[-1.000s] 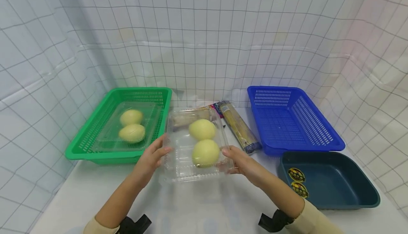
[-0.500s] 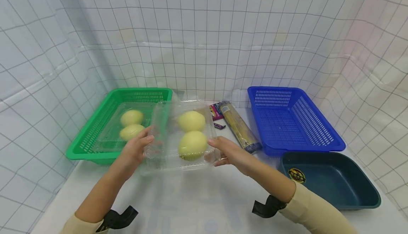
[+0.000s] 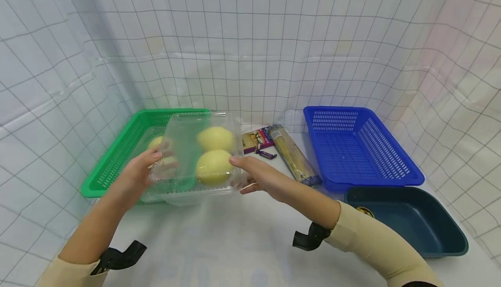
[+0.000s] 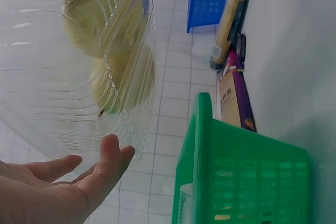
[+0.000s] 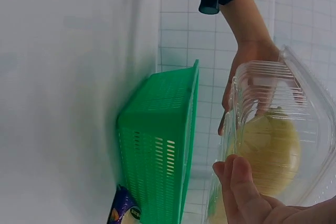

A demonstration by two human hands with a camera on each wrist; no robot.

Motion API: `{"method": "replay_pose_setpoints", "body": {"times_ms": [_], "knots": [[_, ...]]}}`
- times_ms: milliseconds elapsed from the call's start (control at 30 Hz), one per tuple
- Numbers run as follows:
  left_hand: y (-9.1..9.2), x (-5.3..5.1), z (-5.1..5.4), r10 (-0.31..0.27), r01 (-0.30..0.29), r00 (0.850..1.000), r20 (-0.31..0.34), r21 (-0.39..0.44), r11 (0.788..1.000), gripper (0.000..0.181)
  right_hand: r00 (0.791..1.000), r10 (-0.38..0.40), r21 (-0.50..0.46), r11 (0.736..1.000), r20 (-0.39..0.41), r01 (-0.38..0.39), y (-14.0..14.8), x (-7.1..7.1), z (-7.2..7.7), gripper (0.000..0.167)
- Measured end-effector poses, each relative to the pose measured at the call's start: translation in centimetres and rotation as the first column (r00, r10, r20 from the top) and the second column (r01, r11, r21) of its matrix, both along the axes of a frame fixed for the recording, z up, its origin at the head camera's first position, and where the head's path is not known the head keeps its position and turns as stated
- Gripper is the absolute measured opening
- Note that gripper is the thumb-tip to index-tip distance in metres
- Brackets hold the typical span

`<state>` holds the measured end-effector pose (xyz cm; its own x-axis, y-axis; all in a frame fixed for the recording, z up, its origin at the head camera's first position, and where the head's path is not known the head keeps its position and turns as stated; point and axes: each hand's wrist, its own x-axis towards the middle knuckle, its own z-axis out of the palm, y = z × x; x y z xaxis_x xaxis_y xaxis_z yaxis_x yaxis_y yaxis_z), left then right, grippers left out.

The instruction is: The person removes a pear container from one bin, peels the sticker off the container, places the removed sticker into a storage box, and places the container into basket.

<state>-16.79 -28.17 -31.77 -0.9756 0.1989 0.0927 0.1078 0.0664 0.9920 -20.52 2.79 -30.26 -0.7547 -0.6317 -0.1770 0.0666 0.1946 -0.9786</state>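
Observation:
A clear plastic clamshell box with two pale yellow round fruits inside is held up in front of and partly over the green basket. My left hand grips its left side, some fingers showing through the plastic. On the opposite side my right hand holds the box, thumb at the edge and fingers underneath. In the right wrist view the right-hand fingers lie against the box's underside. A second clear box with similar fruit lies in the green basket, largely hidden behind the held one.
Behind the box, right of the green basket, lie a purple-and-tan packet, a small purple wrapped bar and a long pack of dry noodles. A blue basket and dark teal tub stand at right.
Both hands have carried the clamshell box leftward and slightly farther away, from the table's middle to over the green basket's right part. The packet and small bar behind it have come into view.

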Motion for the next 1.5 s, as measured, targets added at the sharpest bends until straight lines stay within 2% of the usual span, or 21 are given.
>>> {"method": "replay_pose_setpoints", "body": {"times_ms": [167,300,567,833,1133,1200,1367,1433,1500], "knots": [[-1.5,-0.4,0.3,-0.029,0.030,0.999,-0.036,0.028,0.999,0.041,1.000,-0.014,0.000,1.000,0.017,0.014,-1.8,-0.5,0.5,0.064],[-2.6,-1.0,0.5,-0.039,0.044,0.998,-0.047,0.109,0.993,0.031,0.998,-0.039,0.008,0.999,0.048,0.038,-3.2,-0.9,1.0,0.063],[-4.7,-2.5,1.2,-0.088,0.101,0.993,-0.079,0.178,0.979,0.033,0.996,-0.052,0.017,0.999,0.070,0.051,-5.6,-1.8,1.8,0.067],[-7.0,-4.1,1.0,-0.110,0.114,0.993,-0.035,0.139,0.984,0.034,0.990,-0.085,0.031,0.996,0.115,0.082,-7.9,-3.6,1.8,0.074],[-8.9,-5.5,1.1,-0.135,0.127,0.991,0.007,0.288,0.949,0.036,0.979,-0.125,0.029,0.992,0.160,0.122,-10.5,-4.7,2.0,0.078],[-9.4,-5.8,1.0,-0.137,0.127,0.991,0.015,0.276,0.953,0.035,0.975,-0.135,0.023,0.991,0.176,0.133,-10.9,-4.9,2.0,0.078],[-10.5,-6.3,0.6,-0.131,0.126,0.991,0.020,0.172,0.977,0.036,0.960,-0.150,0.000,0.988,0.234,0.155,-12.0,-5.3,1.4,0.078],[-10.9,-6.4,0.4,-0.138,0.130,0.990,0.031,0.195,0.972,0.037,0.954,-0.156,-0.016,0.986,0.258,0.165,-12.6,-5.4,1.1,0.079],[-11.3,-6.5,0.3,-0.159,0.143,0.986,0.046,0.255,0.956,0.039,0.950,-0.161,-0.031,0.984,0.269,0.175,-13.3,-5.5,0.9,0.078]]}}
